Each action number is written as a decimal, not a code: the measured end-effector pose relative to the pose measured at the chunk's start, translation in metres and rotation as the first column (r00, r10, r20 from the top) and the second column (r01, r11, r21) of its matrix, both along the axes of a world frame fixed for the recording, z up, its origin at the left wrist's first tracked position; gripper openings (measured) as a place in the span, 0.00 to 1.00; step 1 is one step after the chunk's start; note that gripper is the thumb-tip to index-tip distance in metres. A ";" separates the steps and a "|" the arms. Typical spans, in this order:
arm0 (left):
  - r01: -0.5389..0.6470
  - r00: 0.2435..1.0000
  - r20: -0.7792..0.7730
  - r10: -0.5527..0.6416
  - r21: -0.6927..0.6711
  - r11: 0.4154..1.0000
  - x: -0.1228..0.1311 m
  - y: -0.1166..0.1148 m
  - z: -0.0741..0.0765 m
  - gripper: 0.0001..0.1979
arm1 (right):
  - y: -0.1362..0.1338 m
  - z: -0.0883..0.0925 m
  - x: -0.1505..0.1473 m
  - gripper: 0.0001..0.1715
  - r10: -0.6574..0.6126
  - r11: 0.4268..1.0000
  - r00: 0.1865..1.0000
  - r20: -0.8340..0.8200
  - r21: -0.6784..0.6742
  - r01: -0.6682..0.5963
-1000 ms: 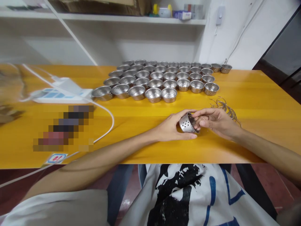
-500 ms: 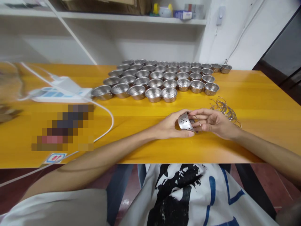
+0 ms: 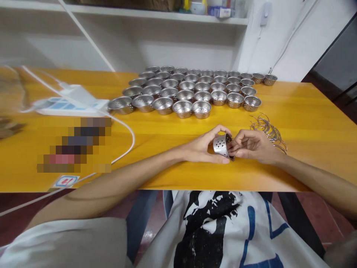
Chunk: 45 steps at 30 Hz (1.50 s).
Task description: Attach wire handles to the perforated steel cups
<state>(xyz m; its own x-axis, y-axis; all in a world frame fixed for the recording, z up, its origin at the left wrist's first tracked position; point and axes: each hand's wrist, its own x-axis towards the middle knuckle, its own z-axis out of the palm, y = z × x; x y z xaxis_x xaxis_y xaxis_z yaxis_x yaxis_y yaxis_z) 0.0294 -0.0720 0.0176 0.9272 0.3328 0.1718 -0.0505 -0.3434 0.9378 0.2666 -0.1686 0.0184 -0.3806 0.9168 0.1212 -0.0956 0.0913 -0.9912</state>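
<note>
Surface (image 3: 178, 180): yellow, under both hands
Cup rows (image 3: 182, 109): perforated metal cups, mouths up, beyond the hands
Left hand (image 3: 198, 149): grip clasps the held cup (image 3: 221, 146) between thumb and fingers
Right hand (image 3: 255, 147): fingertips at the cup's mouth; cannot tell whether its grip pinches anything
Wire pile (image 3: 269, 130): curved wires, just beyond the right hand
Held cup: between the hands, tipped sideways, long axis running left to right, mouth toward the right hand, left hand nearer its base
</note>
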 end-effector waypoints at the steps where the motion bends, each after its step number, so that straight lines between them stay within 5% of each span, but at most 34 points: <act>1: 0.003 1.000 0.011 -0.003 0.001 1.000 0.001 0.000 0.001 0.33 | 0.000 0.001 0.000 0.25 0.001 1.000 1.000 0.004 0.005 -0.001; 9: 0.026 0.995 0.098 -0.015 -0.114 0.993 0.005 0.002 0.000 0.25 | 0.000 0.008 0.004 0.29 -0.051 0.996 0.999 0.015 -0.066 0.052; 18: 0.026 0.992 0.126 -0.002 -0.184 0.983 0.008 0.004 -0.005 0.28 | 0.005 0.007 0.001 0.36 -0.128 0.984 0.984 -0.120 -0.142 0.111; 27: 0.067 0.993 0.110 -0.037 -0.278 0.958 0.005 0.008 -0.014 0.32 | 0.004 0.012 0.006 0.41 -0.205 0.968 0.979 0.005 -0.148 0.204; 31: 0.031 0.991 0.135 0.022 -0.376 0.926 0.008 0.013 -0.025 0.35 | 0.001 0.015 0.010 0.39 -0.051 0.983 0.982 0.183 -0.163 0.081; 33: 0.033 0.994 0.112 0.014 -0.404 0.914 0.011 0.014 -0.030 0.36 | -0.002 0.016 0.011 0.38 0.018 0.991 0.954 0.300 -0.134 0.023; 38: 0.009 0.997 0.076 0.024 -0.404 0.915 0.012 0.015 -0.035 0.39 | -0.005 0.014 0.005 0.42 -0.053 0.996 0.894 0.445 0.089 0.015; 45: 0.028 0.999 0.041 -0.016 -0.339 0.940 0.004 0.007 -0.018 0.37 | -0.002 -0.004 0.000 0.43 -0.104 0.964 0.884 0.455 0.266 -0.024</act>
<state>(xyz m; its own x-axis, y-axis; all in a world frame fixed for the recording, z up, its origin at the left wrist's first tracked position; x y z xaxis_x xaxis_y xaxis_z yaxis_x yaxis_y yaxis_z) 0.0334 -0.0650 0.0000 0.9302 0.3568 0.0864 -0.0911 -0.0037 0.9958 0.2669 -0.1706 0.0144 -0.4149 0.8932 0.1735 0.3755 0.3418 -0.8615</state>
